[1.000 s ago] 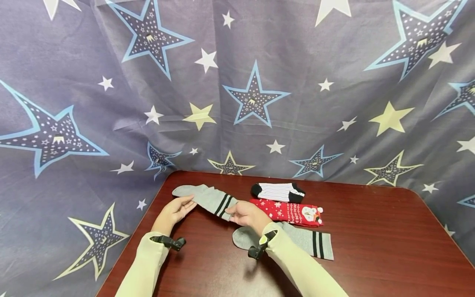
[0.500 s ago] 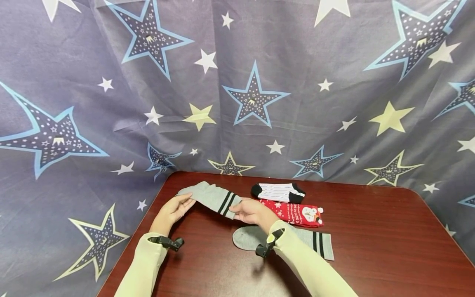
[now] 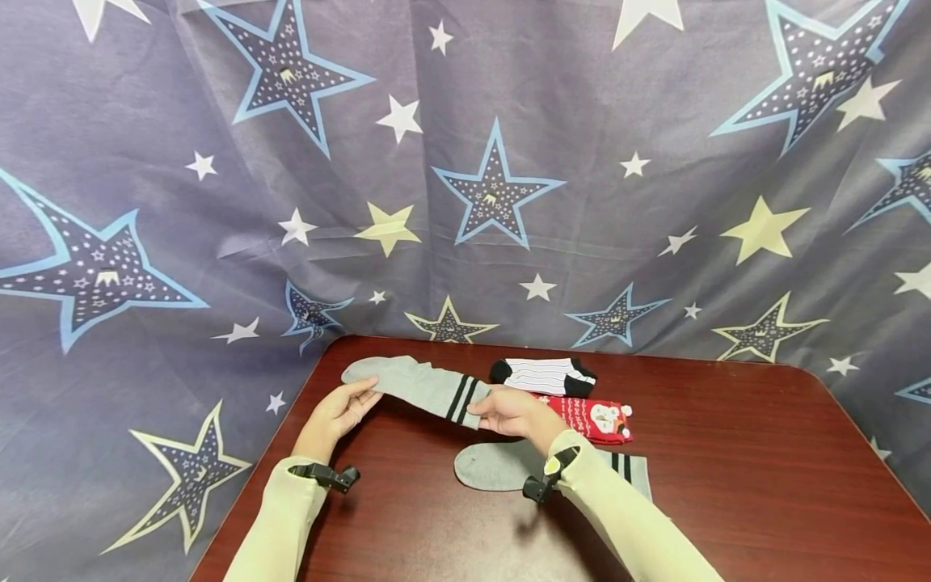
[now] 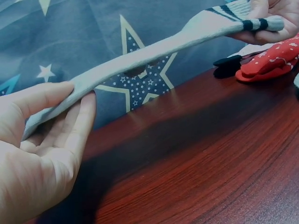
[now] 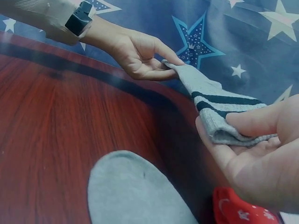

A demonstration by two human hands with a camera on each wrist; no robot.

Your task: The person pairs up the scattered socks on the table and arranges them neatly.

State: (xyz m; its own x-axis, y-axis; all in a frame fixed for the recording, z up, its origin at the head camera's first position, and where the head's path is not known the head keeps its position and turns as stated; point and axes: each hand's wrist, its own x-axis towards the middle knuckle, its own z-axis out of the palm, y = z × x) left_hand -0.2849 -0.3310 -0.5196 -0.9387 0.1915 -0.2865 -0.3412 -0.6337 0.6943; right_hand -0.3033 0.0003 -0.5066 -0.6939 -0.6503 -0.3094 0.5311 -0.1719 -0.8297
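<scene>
A grey sock (image 3: 418,383) with two black stripes is held stretched out above the table. Near its toe end, my left hand (image 3: 340,416) pinches it between thumb and fingers, as the left wrist view shows the hand (image 4: 51,140) close up. The right hand (image 3: 520,416) grips the cuff beside the stripes; in the right wrist view the thumb of that hand (image 5: 266,149) lies over the cuff's edge. Below the right forearm a second grey striped sock (image 3: 494,466) lies flat, partly covered by the wrist and sleeve.
Behind the right hand lies a red patterned sock (image 3: 582,416), partly hidden. Farther back is a white sock with black heel and toe (image 3: 541,377). The brown table (image 3: 742,453) meets a star-patterned cloth (image 3: 582,202) at its back and left.
My right hand has moved to the right with the cuff, and the held sock is now straighter and longer. The left hand stays almost in place.
</scene>
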